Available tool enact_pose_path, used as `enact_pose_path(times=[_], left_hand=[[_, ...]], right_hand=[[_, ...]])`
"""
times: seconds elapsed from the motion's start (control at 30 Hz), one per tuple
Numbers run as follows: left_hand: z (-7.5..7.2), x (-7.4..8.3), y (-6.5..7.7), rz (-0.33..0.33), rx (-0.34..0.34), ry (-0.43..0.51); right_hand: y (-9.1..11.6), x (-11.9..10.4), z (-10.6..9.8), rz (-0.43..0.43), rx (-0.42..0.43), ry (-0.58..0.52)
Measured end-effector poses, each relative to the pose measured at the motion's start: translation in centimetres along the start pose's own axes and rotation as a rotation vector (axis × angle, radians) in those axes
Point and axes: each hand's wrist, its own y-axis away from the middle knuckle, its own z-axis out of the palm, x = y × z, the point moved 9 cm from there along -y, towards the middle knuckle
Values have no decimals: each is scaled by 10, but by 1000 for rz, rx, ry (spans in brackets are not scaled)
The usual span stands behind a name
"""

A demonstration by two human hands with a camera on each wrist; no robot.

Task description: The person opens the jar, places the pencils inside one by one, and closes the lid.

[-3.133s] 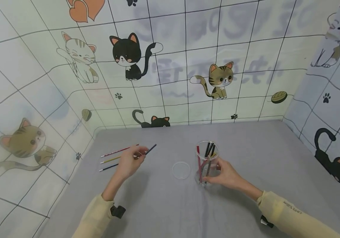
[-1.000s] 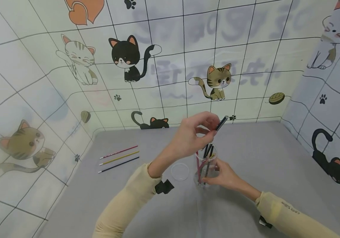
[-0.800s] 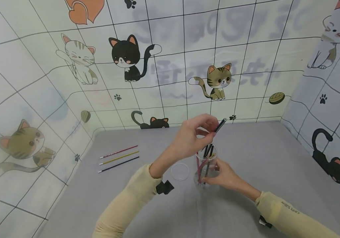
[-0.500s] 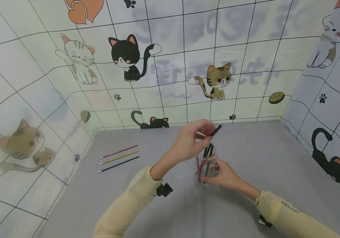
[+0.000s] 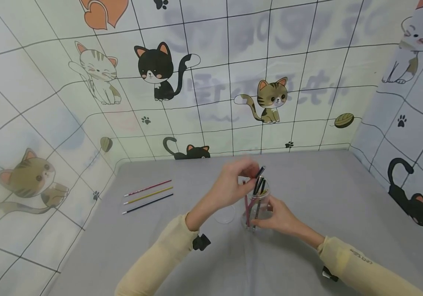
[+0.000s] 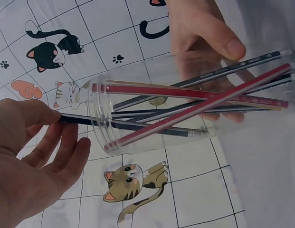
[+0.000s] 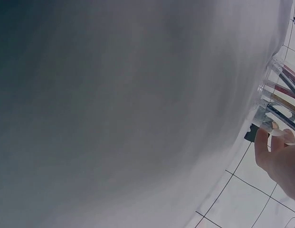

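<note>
My left hand (image 5: 231, 183) pinches a dark pencil (image 6: 76, 118) near its upper end, at the mouth of a clear plastic jar (image 5: 246, 213). In the left wrist view the pencil's lower part, with its white eraser end, is inside the jar. My right hand (image 5: 279, 216) grips the jar's side and keeps it upright on the table. Inside the jar stand several pencils, among them red pencils (image 6: 247, 97) and dark ones. The right wrist view catches only part of the right hand (image 7: 280, 156) and the jar's lower end.
On the grey tabletop (image 5: 307, 176) at left lie a red pencil (image 5: 148, 188), a yellow pencil (image 5: 148, 195) and a dark blue pencil (image 5: 148, 204), side by side. A clear round lid (image 5: 225, 215) lies left of the jar, partly behind the left wrist. A cat-print cloth hangs behind.
The left hand has carried the dark pencil from the left side to above the jar, then lowered it through the mouth. The right hand has stayed on the jar.
</note>
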Motion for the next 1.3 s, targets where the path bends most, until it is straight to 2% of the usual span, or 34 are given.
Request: enact_pose_path(times=[0.13, 0.27, 0.43, 0.6, 0.73, 1.0, 1.2, 1.3], left_hand=[[-3, -6, 11, -19, -2, -65], [-15, -13, 26, -54, 52, -96], [-33, -28, 49, -135, 136, -62], [-43, -43, 74, -206, 186, -35], [-50, -53, 92, -250, 218, -2], [-67, -76, 124, -409, 272, 13], [-80, -88, 144, -463, 308, 8], [-86, -95, 157, -511, 319, 0]], right_hand=[[0, 1, 1, 15, 2, -3], [0, 2, 1, 23, 1, 5], [0, 2, -1, 33, 6, 18], [-1, 0, -1, 39, 7, 16], [0, 2, -1, 60, 10, 25], [-1, 3, 0, 57, 6, 23], [-1, 4, -1, 49, 17, 26], [0, 5, 1, 54, 3, 32]])
